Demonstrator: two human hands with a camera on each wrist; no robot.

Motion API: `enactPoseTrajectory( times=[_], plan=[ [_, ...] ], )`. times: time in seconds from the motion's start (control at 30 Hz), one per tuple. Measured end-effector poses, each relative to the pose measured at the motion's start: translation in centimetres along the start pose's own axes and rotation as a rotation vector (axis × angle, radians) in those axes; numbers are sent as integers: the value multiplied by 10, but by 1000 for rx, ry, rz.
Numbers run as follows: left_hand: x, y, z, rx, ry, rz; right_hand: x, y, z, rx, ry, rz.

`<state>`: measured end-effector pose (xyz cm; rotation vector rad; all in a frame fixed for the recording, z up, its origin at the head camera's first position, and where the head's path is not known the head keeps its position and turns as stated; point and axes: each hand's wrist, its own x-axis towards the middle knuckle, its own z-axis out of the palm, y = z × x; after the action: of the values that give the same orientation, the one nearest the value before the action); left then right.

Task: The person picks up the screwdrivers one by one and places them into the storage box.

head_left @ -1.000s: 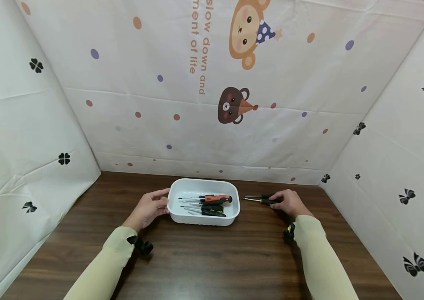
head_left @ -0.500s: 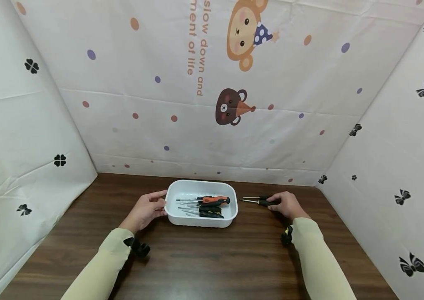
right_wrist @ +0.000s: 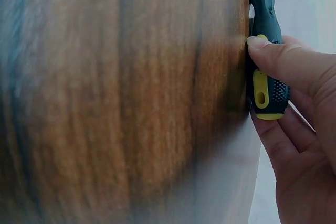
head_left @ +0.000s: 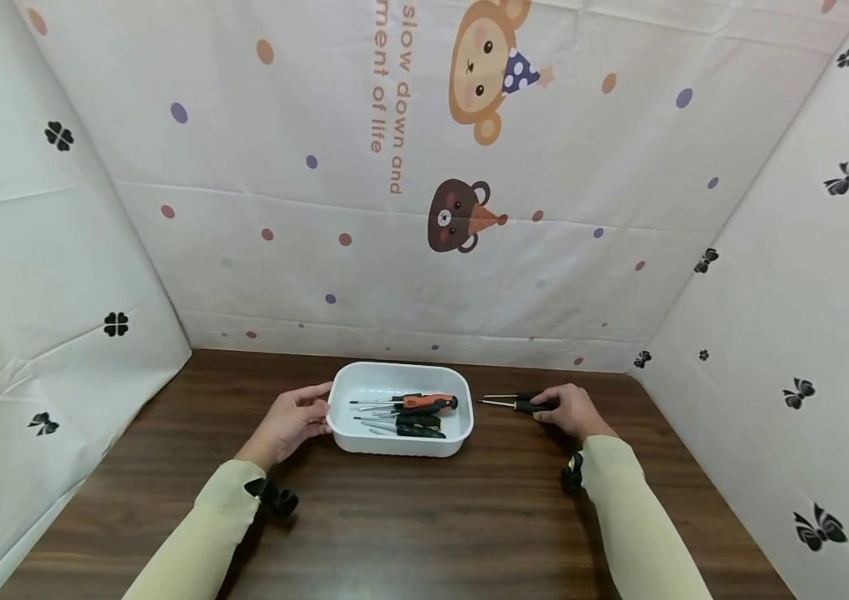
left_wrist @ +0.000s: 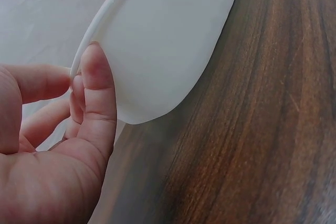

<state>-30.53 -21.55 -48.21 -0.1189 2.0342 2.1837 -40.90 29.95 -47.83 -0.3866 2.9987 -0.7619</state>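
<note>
In the head view a white plastic box point(head_left: 398, 447) stands on the table, with several screwdrivers point(head_left: 424, 402) lying in it, one orange-handled and the others dark. My left hand point(head_left: 287, 427) holds the box's left end, thumb and fingers at its rim; in the left wrist view the hand point(left_wrist: 63, 145) meets the outer wall. Right of the box, my right hand point(head_left: 572, 410) grips a green-and-yellow-handled screwdriver point(right_wrist: 268, 61), the thumb lying across its handle. A second dark-handled screwdriver point(head_left: 502, 396) lies just behind it, its handle end partly hidden by my fingers. Both shafts point left, towards the box.
The brown wooden table point(head_left: 424, 517) reaches back to a printed cloth wall point(head_left: 282, 275). More white cloth rises at the left point(head_left: 34, 358) and the right point(head_left: 754, 350). A dark strap-on camera point(head_left: 274, 497) sits on the left wrist.
The whole head view shifts slightly left as the head camera moves. Both hands keep their places at the box and the screwdriver.
</note>
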Motion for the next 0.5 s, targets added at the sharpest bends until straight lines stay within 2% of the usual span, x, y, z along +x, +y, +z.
enactPoseTrajectory(
  times=[0.3,0.5],
  plan=[
    [-2,-2,-1,-2,-14,11,-2,1,3,-2,8,-21],
    [-1,-1,0,-1,-16,13,-5,0,4,15,17,7]
  ],
)
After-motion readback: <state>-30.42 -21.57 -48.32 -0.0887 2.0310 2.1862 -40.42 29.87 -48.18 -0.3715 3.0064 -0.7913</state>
